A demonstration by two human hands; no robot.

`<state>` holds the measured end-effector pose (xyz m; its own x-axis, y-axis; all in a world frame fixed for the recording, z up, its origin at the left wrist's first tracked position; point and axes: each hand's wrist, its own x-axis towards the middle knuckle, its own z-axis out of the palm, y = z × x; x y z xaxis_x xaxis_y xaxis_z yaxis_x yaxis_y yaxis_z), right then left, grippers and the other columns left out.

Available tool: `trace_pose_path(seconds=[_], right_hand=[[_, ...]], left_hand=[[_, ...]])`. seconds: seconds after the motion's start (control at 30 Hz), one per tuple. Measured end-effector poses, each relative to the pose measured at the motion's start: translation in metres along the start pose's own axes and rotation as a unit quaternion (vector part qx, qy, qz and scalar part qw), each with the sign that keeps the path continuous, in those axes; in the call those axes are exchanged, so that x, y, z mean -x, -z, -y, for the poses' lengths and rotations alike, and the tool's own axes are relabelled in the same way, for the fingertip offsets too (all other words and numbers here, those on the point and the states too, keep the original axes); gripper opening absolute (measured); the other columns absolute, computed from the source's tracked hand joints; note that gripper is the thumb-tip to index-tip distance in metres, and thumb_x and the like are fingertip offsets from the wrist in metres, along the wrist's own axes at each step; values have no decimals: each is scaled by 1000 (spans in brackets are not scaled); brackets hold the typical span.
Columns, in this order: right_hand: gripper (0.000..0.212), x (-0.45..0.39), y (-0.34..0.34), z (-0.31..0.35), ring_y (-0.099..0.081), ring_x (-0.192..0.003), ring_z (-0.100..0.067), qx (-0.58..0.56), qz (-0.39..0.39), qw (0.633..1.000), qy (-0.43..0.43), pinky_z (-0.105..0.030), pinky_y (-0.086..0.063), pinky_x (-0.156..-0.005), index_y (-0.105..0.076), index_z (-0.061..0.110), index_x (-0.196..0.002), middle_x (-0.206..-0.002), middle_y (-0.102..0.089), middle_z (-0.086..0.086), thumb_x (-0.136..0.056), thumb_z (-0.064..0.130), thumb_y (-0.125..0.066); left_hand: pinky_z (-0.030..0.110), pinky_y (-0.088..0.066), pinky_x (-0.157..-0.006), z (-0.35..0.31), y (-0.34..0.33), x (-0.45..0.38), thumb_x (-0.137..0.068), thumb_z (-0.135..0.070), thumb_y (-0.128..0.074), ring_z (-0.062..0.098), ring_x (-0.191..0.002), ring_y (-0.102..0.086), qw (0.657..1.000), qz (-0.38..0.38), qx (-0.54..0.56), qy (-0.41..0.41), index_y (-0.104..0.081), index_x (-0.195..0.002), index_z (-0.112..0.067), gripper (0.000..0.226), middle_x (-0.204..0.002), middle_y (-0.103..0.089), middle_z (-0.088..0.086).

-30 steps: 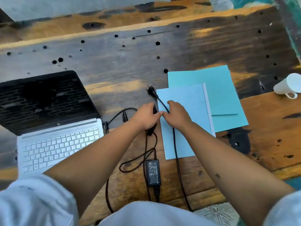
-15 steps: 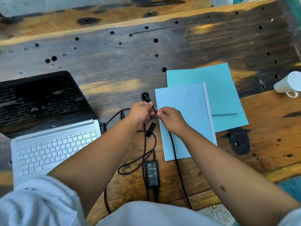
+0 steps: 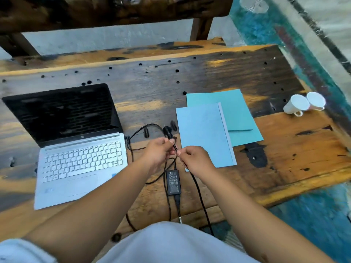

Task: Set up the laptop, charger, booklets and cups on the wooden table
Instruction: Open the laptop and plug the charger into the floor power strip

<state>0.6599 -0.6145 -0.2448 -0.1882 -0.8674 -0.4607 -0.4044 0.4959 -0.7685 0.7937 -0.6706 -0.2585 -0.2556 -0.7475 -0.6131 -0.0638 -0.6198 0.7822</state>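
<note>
- Across the far half of the wooden table (image 3: 152, 88) it's mostly bare planks with dark holes, so plenty of free surface back there, right up to the far edge
- near edge runs just in front of the person's lap, and the black cord (image 3: 199, 194) drops over it in two places
- right side: the tabletop ends just past the two white cups (image 3: 303, 104), both tipped on their sides, touching each other, very near that right edge
- laptop (image 3: 76, 143) sits open at the left, dark screen, its front corner near the near edge
- two blue booklets (image 3: 205, 133) lie overlapped right of centre, the paler one on top, bare wood between them and the cups
- charger brick (image 3: 173, 182) lies flat between the laptop and the booklets, just below both hands, cable looped loosely around it
- left hand (image 3: 157, 154) is curled closed, pinching the cord right under the plug (image 3: 168, 130), which pokes up past the fingers
- right hand (image 3: 195, 160) is also closed in a pinch on the same cord, fingertips almost meeting the left ones, its heel over the paler booklet's near-left corner
</note>
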Motion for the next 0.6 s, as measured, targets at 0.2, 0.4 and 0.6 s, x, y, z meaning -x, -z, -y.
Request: trace_pose_path(seconds=[0.2, 0.4, 0.6], right_hand=[[39, 58, -12, -17, -43, -45, 2, -11, -4, 1000, 24, -24, -34, -53, -66, 39, -57, -45, -53, 17, -93, 25, -61], [32, 117, -27, -34, -50, -62, -6, -50, -46, 997, 21, -27, -39, -64, -64, 28, -63, -59, -57, 12, -94, 19, -61], [33, 188, -55, -53, -54, -69, -10, -72, -138, 988, -13, -31, -44, -70, -62, 30, -61, -62, -58, 13, -92, 18, -61]], left_hand=[[13, -39, -43, 21, -1, 54, -100, -13, -52, 4, -48, -56, 999, 14, -23, -24, -52, -71, -13, 29, -55, -61, -2], [23, -34, -52, 44, 2, 92, -99, -17, -54, 13, -58, -52, 992, 68, -102, -30, -52, -74, -11, 26, -70, -60, 10], [21, -37, -50, 63, 1, 141, -100, -12, -53, 6, -48, -55, 971, 161, -168, -58, -49, -71, -8, 30, -62, -58, 6]])
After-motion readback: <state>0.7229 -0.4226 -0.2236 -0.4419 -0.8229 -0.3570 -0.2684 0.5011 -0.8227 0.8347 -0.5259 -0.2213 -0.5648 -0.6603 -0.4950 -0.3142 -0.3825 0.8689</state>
